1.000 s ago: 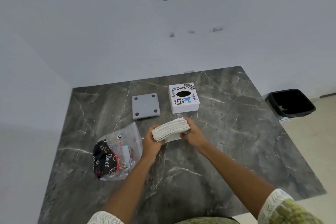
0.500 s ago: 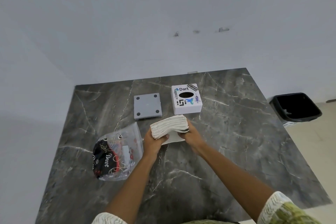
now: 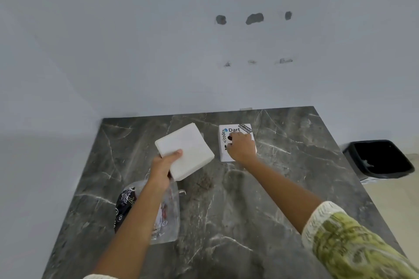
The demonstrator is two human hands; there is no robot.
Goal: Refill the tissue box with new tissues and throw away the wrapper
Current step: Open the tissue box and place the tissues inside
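My left hand (image 3: 164, 163) holds a white stack of tissues (image 3: 184, 150) above the dark marble table (image 3: 226, 210), its flat face turned up. The white tissue box (image 3: 234, 130) with "Dart" stickers stands at the back of the table. My right hand (image 3: 240, 148) lies on top of the box, fingers over its dark round opening; whether it grips the box is unclear. The clear plastic wrapper (image 3: 166, 215) with black print lies on the table under my left forearm. The grey base plate is hidden behind the tissue stack.
A black bin (image 3: 378, 159) stands on the floor to the right of the table. A white wall (image 3: 204, 52) with patched spots rises right behind the table's far edge.
My right hand let go of the tissue stack and moved back onto the tissue box. My left hand lifted the stack alone and turned its flat side up, covering the grey plate.
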